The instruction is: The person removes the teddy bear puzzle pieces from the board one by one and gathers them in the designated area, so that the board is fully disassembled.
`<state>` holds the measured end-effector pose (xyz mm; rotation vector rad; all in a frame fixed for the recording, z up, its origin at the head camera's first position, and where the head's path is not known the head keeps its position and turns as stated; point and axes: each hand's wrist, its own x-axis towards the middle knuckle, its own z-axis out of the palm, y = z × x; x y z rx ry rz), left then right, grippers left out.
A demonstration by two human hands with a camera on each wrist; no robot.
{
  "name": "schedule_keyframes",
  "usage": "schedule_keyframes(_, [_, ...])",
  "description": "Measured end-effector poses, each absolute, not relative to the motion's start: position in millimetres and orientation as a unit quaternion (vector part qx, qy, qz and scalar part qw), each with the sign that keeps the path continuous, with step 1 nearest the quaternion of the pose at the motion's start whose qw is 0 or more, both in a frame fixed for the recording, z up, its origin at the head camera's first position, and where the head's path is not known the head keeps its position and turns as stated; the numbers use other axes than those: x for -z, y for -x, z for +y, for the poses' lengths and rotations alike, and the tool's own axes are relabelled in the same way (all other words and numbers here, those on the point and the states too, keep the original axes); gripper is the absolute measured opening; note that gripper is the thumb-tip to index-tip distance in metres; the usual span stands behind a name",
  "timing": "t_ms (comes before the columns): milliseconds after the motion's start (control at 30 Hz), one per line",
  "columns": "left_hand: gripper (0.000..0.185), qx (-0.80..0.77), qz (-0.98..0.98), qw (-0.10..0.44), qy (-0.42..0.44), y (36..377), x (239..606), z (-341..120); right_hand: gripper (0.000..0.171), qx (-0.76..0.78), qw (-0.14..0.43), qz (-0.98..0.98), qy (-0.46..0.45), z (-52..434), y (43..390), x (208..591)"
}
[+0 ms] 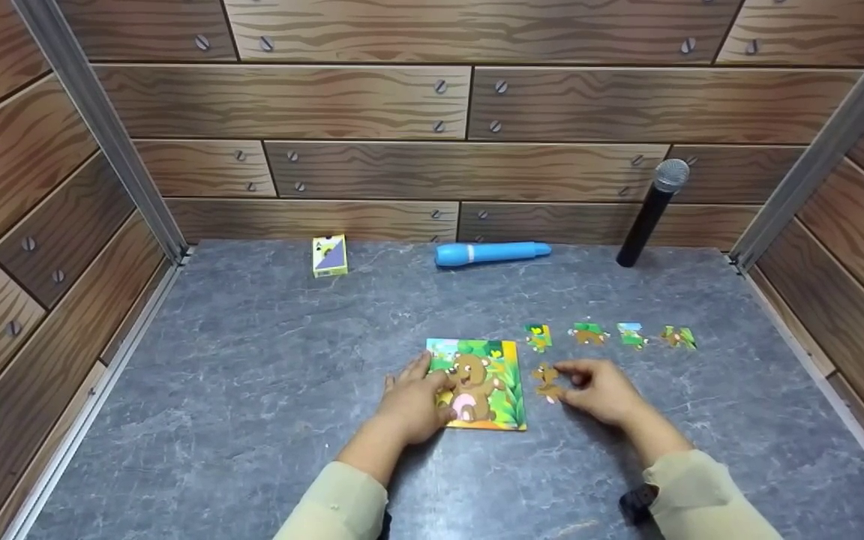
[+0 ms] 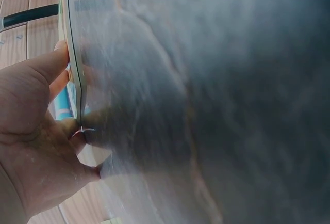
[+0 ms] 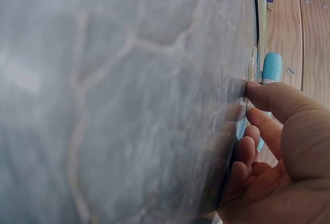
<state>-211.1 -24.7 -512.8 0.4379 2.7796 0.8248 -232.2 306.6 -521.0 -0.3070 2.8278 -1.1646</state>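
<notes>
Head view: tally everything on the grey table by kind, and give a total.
Loose puzzle pieces: 5
Bear puzzle board: 1
Blue flashlight: 1
Black microphone: 1
Card box: 1
Total: 9

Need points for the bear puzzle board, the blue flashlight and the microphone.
bear puzzle board (image 1: pixel 486 390), head view, on the bear's body.
blue flashlight (image 1: pixel 492 253), head view, middle of the barrel.
microphone (image 1: pixel 647 219), head view, on the black handle.

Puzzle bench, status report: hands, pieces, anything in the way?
Left hand rests on bear puzzle. Right hand pinches loose brown piece beside it. Four pieces wait behind; nothing blocking.
</notes>
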Motion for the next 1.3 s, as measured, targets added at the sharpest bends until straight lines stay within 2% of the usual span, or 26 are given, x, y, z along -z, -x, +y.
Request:
schedule_keyframes(700, [0.043,-0.301,0.939,0.102,-0.129,210,512,-23,0.053,0.407,0.056,0.911,0.05,305,233,519])
schedule_keyframes(933, [0.076,-0.291,0.943,0.105,-0.12,211,514,-22,0.052,0.424,0.061,0.903,0.035,303,228,514])
schedule_keyframes(1167, [0.078,-0.296,0.942,0.105,-0.119,212,517,-23,0.052,0.422,0.058,0.904,0.037,299,223,508])
schedule_keyframes(1300, [0.079,-0.294,0.943,0.099,-0.119,213,517,-23,0.05,0.43,0.034,0.902,0.033,296,222,504])
